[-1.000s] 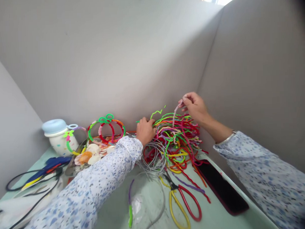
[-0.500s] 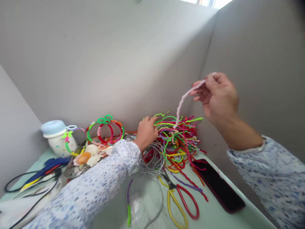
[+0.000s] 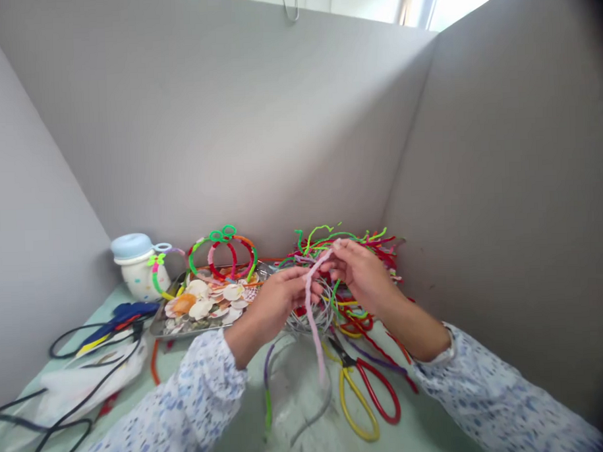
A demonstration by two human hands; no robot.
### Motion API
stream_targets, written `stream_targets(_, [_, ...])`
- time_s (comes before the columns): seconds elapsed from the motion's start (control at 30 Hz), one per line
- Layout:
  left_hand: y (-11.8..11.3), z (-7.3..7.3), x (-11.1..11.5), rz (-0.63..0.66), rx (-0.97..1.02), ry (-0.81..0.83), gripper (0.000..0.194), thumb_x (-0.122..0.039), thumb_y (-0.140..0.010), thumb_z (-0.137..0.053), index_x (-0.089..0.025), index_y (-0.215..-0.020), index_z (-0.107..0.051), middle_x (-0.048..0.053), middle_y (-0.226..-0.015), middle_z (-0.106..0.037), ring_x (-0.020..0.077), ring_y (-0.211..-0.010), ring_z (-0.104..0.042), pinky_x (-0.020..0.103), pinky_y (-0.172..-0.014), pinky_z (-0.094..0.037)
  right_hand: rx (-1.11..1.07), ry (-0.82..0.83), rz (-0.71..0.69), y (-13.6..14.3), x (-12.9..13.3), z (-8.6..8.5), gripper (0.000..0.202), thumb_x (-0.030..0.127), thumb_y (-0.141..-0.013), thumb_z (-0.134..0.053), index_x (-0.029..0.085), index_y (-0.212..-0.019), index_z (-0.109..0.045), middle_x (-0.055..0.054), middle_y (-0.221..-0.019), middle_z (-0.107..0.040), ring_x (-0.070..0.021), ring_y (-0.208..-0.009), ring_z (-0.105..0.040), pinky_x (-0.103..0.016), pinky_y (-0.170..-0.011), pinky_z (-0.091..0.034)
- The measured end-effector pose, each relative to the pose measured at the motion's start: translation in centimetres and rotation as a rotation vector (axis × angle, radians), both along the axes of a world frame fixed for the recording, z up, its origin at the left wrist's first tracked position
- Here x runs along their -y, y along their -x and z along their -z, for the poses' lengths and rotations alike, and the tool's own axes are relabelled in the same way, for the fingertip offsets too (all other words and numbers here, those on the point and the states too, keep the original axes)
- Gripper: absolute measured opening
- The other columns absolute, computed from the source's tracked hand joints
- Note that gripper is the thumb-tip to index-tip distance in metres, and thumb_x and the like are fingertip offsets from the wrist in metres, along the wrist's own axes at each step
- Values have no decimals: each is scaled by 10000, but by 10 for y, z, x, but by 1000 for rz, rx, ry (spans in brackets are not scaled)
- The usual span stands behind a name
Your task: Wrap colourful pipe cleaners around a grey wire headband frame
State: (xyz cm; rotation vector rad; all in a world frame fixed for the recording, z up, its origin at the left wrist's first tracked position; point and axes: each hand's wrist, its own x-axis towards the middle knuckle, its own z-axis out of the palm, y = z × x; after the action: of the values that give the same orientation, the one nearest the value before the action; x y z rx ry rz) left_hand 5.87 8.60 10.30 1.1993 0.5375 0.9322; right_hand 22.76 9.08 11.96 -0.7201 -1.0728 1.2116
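A pale pink pipe cleaner (image 3: 313, 324) runs between my hands above the table, its lower end hanging down. My right hand (image 3: 365, 276) pinches it near its top end. My left hand (image 3: 279, 296) is closed around its upper part, fingertips close to those of the right. Behind and below the hands lie a pile of colourful pipe cleaners (image 3: 381, 249) and a coil of grey wire (image 3: 305, 325). Scissors (image 3: 353, 362) with one yellow and one red handle rest in front of the pile. A purple and green pipe cleaner (image 3: 268, 392) lies left of them.
Shells fill a metal tray (image 3: 161, 334) at the left, with pipe-cleaner rings (image 3: 223, 255) standing behind it. Beside it are a white jar with a blue lid (image 3: 139, 274), black cables (image 3: 65, 419) and a plastic bag (image 3: 99, 381). Grey panels surround the table (image 3: 230, 446).
My right hand has come down and left with the pink pipe cleaner. My left hand has left the pile and now holds the pipe cleaner too. The view has shifted slightly.
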Motion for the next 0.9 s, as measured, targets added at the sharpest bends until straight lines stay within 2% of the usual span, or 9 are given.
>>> stream_targets(0.07, [15, 10, 12, -6, 18, 80, 229, -306, -891, -552, -117, -957, -664, 77, -799, -686, 133, -674, -634, 256, -683, -492, 45, 18, -19, 4, 8, 12, 190, 318, -755, -752, 161, -744, -647, 9, -670, -663, -90, -532, -626, -138, -407, -460])
stream_targets(0.13, [26, 21, 26, 5, 52, 203, 229, -306, -901, -553, -104, -905, -659, 77, -779, -675, 121, -650, -623, 227, -646, -479, 74, 42, -38, 10, 16, 27, 200, 328, -768, -743, 156, -733, -646, 8, -672, -660, -85, -511, -607, -144, -402, -444])
stream_targets(0.2, [33, 33, 38, -15, 32, 238, 224, -304, -899, -578, -98, -920, -663, 25, -678, -619, 69, -533, -537, 167, -528, -398, 59, 105, -81, 20, 21, 43, 214, 349, -784, -731, 157, -741, -647, 7, -676, -657, -77, -506, -586, -146, -421, -440])
stream_targets(0.27, [37, 46, 48, -95, 17, 293, 189, -292, -883, -608, -113, -910, -660, -39, -570, -523, 31, -438, -415, 143, -449, -292, -47, 184, -113, 31, 23, 60, 222, 345, -744, -766, 160, -742, -643, 12, -669, -650, -72, -490, -562, -144, -407, -413])
stream_targets(0.4, [43, 66, 59, -77, -53, 345, 209, -314, -893, -569, -123, -885, -653, -66, -503, -449, 28, -388, -259, 176, -411, -156, -95, 252, -132, 48, 21, 88, 252, 374, -734, -764, 156, -731, -636, 23, -561, -600, -73, -458, -528, -142, -404, -386])
stream_targets(0.57, [46, 76, 63, -23, -129, 348, 245, -346, -864, -599, -112, -822, -659, -81, -440, -392, 40, -387, -201, 199, -406, -99, -156, 286, -81, 54, 22, 109, 222, 325, -732, -758, 168, -695, -606, 49, -567, -569, -45, -453, -478, -130, -431, -364])
stream_targets(0.67, [45, 82, 63, 1, -103, 390, 257, -372, -860, -604, -122, -833, -655, -85, -444, -394, 40, -379, -195, 198, -395, -99, -169, 293, -54, 55, 23, 117, 225, 333, -735, -751, 174, -700, -596, 53, -576, -566, -42, -450, -469, -133, -434, -355])
stream_targets(0.77, [44, 87, 64, -10, -50, 439, 256, -386, -854, -615, -132, -843, -641, -90, -453, -407, 34, -368, -188, 190, -383, -113, -161, 294, -39, 55, 23, 122, 259, 367, -732, -748, 173, -684, -584, 50, -558, -561, -50, -429, -472, -145, -406, -329])
stream_targets(0.9, [43, 85, 66, -45, -78, 412, 277, -402, -863, -602, -129, -833, -636, -96, -404, -403, 26, -332, -171, 182, -364, -111, -154, 285, 3, 55, 21, 124, 277, 390, -723, -734, 182, -663, -562, 52, -548, -558, -61, -410, -471, -159, -387, -319])
